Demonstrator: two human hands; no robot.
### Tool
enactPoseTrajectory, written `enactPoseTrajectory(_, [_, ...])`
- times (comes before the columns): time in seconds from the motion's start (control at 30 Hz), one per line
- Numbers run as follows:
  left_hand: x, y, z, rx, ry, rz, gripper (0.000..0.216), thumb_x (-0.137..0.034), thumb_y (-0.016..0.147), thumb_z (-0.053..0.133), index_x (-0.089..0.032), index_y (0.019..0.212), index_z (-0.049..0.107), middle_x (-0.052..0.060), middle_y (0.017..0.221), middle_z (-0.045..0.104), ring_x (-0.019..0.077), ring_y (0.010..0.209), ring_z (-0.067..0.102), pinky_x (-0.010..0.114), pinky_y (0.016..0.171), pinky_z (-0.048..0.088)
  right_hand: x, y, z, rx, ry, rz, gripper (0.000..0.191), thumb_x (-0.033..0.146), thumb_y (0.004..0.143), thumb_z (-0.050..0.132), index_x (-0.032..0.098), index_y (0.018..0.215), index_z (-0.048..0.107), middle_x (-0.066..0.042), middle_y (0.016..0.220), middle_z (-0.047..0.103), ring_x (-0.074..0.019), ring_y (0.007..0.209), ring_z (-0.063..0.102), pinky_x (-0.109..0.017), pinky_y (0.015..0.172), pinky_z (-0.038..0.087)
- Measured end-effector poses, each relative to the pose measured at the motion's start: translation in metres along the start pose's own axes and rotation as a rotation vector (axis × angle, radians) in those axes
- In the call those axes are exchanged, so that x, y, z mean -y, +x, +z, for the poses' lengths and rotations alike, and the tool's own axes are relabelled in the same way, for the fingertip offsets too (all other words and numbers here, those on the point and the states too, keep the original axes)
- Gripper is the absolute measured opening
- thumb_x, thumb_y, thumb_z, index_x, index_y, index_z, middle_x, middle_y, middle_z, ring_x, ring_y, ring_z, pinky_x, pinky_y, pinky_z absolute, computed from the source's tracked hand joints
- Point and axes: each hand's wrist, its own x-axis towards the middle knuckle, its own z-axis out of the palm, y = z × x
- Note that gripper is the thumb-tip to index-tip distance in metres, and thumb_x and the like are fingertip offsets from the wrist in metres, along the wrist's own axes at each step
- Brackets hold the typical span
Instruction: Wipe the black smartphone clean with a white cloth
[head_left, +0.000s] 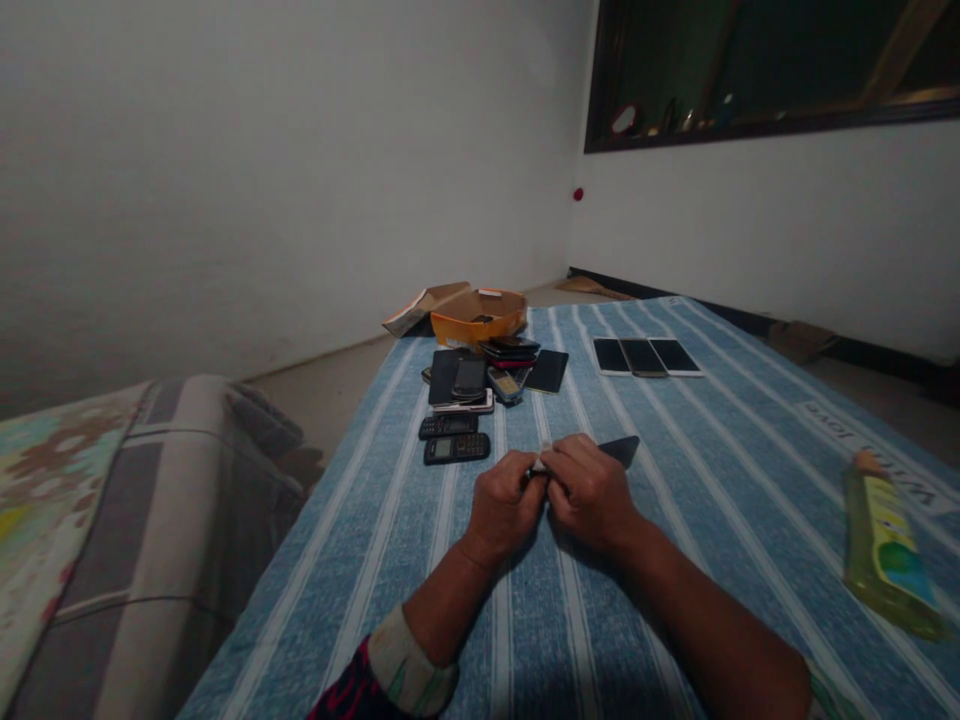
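Note:
My left hand [510, 500] and my right hand [589, 490] are together low over the striped cloth, fingers closed and nearly touching. Between their fingertips shows a small whitish piece [541, 460], too small to name. A dark flat slab like a smartphone [622, 450] sticks out beyond my right hand; its near part is hidden, so whether it is held or lies on the cloth I cannot tell. Left of my hands lie two black keypad phones, the nearer one [457, 448] just in front of the other [448, 426].
A blue striped cloth [420, 560] covers the surface. Behind the keypad phones, several phones lie piled near a dark smartphone [547, 371] and an open orange box [480, 330]. Three phones [645, 358] lie side by side at back right. A yellow-green bottle [892, 560] lies at right.

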Motion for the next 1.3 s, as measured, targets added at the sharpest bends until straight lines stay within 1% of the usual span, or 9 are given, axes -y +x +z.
enactPoseTrajectory(0.2, [0.002,0.001,-0.001,-0.003,-0.037,0.052,0.016,-0.02,0.089,0.05,-0.016,0.085,0.065,0.004,0.073,0.066,0.0163,0.066,0.063,0.026,0.063,0.05,-0.004,0.0,-0.002,0.027,0.008,0.037,0.02,0.005,0.074,0.048,0.017,0.078,0.062,-0.007,0.077,0.061,-0.0214,0.08,0.053,-0.031,0.072,0.043])
enactPoseTrajectory(0.4, [0.007,0.001,0.0,-0.023,-0.019,0.068,0.019,-0.024,0.093,0.05,-0.017,0.085,0.066,0.003,0.073,0.068,0.0148,0.063,0.063,0.024,0.061,0.051,-0.019,0.001,-0.007,0.047,-0.09,0.082,0.018,0.006,0.069,0.047,0.019,0.07,0.06,-0.006,0.07,0.059,-0.0204,0.073,0.053,-0.03,0.067,0.04])
enactPoseTrajectory(0.6, [0.008,0.002,0.0,-0.024,0.003,0.078,0.019,-0.024,0.094,0.051,-0.017,0.087,0.067,0.003,0.072,0.068,0.0147,0.061,0.063,0.024,0.06,0.051,-0.041,0.002,-0.022,0.093,-0.181,0.206,0.015,0.01,0.069,0.049,0.02,0.067,0.06,-0.005,0.069,0.06,-0.02,0.07,0.054,-0.03,0.063,0.038])
enactPoseTrajectory(0.7, [0.008,0.002,0.0,-0.04,0.004,0.079,0.02,-0.025,0.094,0.051,-0.016,0.087,0.068,0.004,0.073,0.068,0.0151,0.062,0.064,0.024,0.06,0.051,-0.053,0.001,-0.03,0.125,-0.219,0.276,0.015,0.011,0.07,0.049,0.02,0.066,0.061,-0.005,0.07,0.061,-0.02,0.07,0.055,-0.029,0.061,0.037])
enactPoseTrajectory(0.8, [0.008,0.002,0.001,-0.037,-0.001,0.08,0.02,-0.025,0.094,0.051,-0.016,0.087,0.068,0.004,0.072,0.068,0.0151,0.062,0.064,0.024,0.059,0.051,-0.064,-0.001,-0.036,0.127,-0.247,0.331,0.017,0.012,0.07,0.048,0.02,0.064,0.062,-0.006,0.071,0.062,-0.0196,0.069,0.056,-0.029,0.06,0.037])
enactPoseTrajectory(0.9, [0.009,0.001,0.001,-0.038,-0.004,0.075,0.02,-0.025,0.094,0.051,-0.016,0.087,0.067,0.004,0.071,0.068,0.0148,0.061,0.064,0.024,0.058,0.051,-0.072,-0.002,-0.038,0.104,-0.235,0.361,0.018,0.013,0.07,0.047,0.019,0.065,0.064,-0.005,0.07,0.063,-0.0187,0.066,0.056,-0.029,0.06,0.037])
enactPoseTrajectory(1.03, [0.008,0.0,0.002,-0.051,-0.015,0.051,0.018,-0.024,0.093,0.052,-0.016,0.089,0.068,0.004,0.071,0.069,0.0147,0.061,0.065,0.023,0.057,0.05,-0.079,-0.005,-0.034,0.067,-0.148,0.352,0.02,0.013,0.069,0.047,0.019,0.065,0.066,-0.005,0.07,0.063,-0.0185,0.066,0.058,-0.029,0.063,0.041])
enactPoseTrajectory(1.17, [0.008,-0.001,0.003,-0.057,-0.027,0.017,0.018,-0.024,0.093,0.051,-0.016,0.09,0.067,0.004,0.073,0.07,0.0152,0.062,0.066,0.023,0.056,0.05,-0.081,-0.006,-0.028,-0.019,-0.03,0.349,0.023,0.012,0.069,0.045,0.02,0.065,0.066,-0.004,0.07,0.065,-0.0173,0.065,0.06,-0.028,0.064,0.044])
enactPoseTrajectory(1.3, [0.009,0.0,0.001,-0.068,-0.013,0.003,0.018,-0.024,0.092,0.052,-0.016,0.09,0.067,0.004,0.074,0.071,0.0154,0.062,0.067,0.024,0.058,0.051,-0.08,-0.006,-0.024,-0.099,0.06,0.338,0.023,0.01,0.068,0.047,0.02,0.07,0.067,-0.003,0.071,0.065,-0.0177,0.068,0.062,-0.029,0.066,0.047])
